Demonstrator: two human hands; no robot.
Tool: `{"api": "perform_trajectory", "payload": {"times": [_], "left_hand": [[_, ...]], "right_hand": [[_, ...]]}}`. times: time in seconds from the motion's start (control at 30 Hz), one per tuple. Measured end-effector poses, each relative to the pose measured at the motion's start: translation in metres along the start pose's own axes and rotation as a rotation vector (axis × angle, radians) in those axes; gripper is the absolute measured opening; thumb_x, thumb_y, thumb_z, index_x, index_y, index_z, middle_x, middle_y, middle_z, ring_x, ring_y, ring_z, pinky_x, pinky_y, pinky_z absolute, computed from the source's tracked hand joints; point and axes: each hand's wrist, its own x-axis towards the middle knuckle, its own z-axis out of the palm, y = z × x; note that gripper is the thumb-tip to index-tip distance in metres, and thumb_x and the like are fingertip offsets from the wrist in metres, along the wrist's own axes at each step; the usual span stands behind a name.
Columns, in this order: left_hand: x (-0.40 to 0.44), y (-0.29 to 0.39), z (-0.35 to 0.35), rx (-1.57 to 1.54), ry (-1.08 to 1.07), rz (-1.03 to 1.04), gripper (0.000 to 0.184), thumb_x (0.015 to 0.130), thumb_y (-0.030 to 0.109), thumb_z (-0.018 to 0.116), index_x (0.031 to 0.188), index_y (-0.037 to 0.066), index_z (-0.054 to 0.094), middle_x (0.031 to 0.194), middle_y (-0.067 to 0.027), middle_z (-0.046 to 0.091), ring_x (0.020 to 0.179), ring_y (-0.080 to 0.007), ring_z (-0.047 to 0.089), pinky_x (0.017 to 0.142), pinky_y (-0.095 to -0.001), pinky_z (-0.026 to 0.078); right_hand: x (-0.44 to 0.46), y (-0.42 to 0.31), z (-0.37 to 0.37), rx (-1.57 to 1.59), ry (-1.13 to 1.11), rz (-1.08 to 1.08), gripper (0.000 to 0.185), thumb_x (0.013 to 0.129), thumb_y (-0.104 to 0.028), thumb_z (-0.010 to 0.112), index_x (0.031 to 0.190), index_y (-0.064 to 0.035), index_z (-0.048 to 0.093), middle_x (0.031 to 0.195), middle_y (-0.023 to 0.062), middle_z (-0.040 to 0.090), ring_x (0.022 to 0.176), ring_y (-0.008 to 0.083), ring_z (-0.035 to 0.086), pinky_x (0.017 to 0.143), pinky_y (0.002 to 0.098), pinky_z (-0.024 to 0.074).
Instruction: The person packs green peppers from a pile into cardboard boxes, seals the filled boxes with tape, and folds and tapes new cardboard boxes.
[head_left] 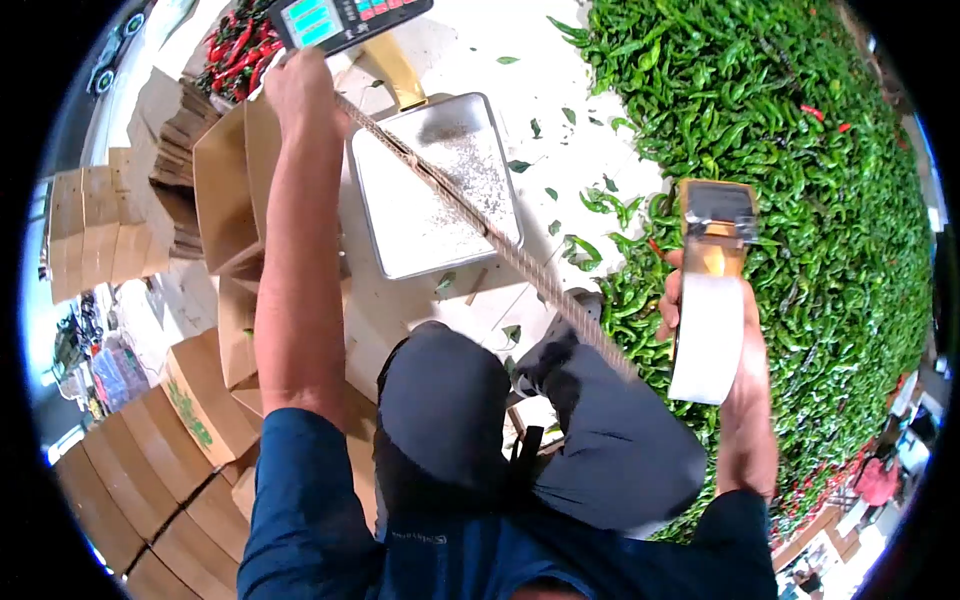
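Note:
My left hand (298, 92), just below the scale's display (330, 20), is closed on the upper end of a thin brown cardboard piece (470, 215). The piece is seen nearly edge-on and slants down to the right across the scale's metal tray (400, 230), its lower end blurred above my knee. On the right, my right hand (672, 300) is wrapped round a tape dispenser (715, 225) with a wide white roll, held above the green peppers. The dispenser and the cardboard are apart.
A large heap of green peppers (780, 110) covers the right side. Red peppers (240, 55) lie at the upper left. An open cardboard box (225, 190) and stacked flattened boxes (130, 470) stand on the left. Loose leaves lie around the tray. My knees (445, 400) are below it.

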Motion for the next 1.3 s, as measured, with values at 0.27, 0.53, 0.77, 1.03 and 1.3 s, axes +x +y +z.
{"api": "perform_trajectory", "payload": {"times": [0.27,0.53,0.77,1.03,1.3], "left_hand": [[-0.002,-0.039,-0.11,-0.258,0.398,-0.029,0.05,0.093,0.028,0.058,0.124,-0.009,0.044,0.12,-0.022,0.054,0.101,-0.0303,0.059,0.088,-0.0441,0.049],[-0.099,-0.031,-0.156,0.135,0.159,0.109,0.085,0.084,0.04,0.077,0.142,-0.006,0.036,0.137,-0.0222,0.039,0.129,-0.033,0.042,0.11,-0.0401,0.033],[-0.117,-0.034,-0.182,0.23,0.039,0.129,0.084,0.081,0.032,0.082,0.14,-0.005,0.035,0.133,-0.0205,0.046,0.121,-0.0277,0.048,0.105,-0.0373,0.038],[-0.111,0.012,-0.189,0.315,-0.02,-0.122,0.067,0.073,0.034,0.084,0.119,-0.006,0.055,0.107,-0.0162,0.062,0.102,-0.0244,0.058,0.09,-0.0371,0.046],[-0.075,0.055,-0.204,1.338,-0.682,0.287,0.058,0.088,0.052,0.063,0.106,-0.003,0.064,0.092,-0.0283,0.068,0.087,-0.0375,0.068,0.077,-0.0472,0.053]], "right_hand": [[-0.004,0.024,0.055,0.054,0.047,-0.525,0.054,0.1,-0.032,0.054,0.142,-0.0012,0.044,0.128,0.0158,0.062,0.118,0.0317,0.063,0.101,0.0458,0.0543],[0.052,-0.027,0.085,0.458,0.36,-0.413,0.04,0.1,-0.016,0.048,0.139,-0.0061,0.05,0.137,0.01,0.059,0.124,0.0275,0.059,0.106,0.0497,0.0484],[0.105,-0.037,0.08,0.339,0.337,-0.542,0.036,0.096,-0.008,0.057,0.131,-0.0018,0.056,0.126,0.0118,0.065,0.116,0.0279,0.063,0.102,0.0478,0.0521],[0.083,-0.025,0.074,0.23,0.338,-0.54,0.041,0.093,-0.005,0.059,0.133,0.0044,0.053,0.125,0.0156,0.065,0.115,0.0296,0.064,0.1,0.0486,0.0535],[0.083,-0.001,0.033,0.288,0.067,-0.561,0.068,0.078,-0.018,0.074,0.139,-0.0031,0.049,0.123,0.0107,0.066,0.112,0.0297,0.065,0.098,0.0484,0.0541]]}}
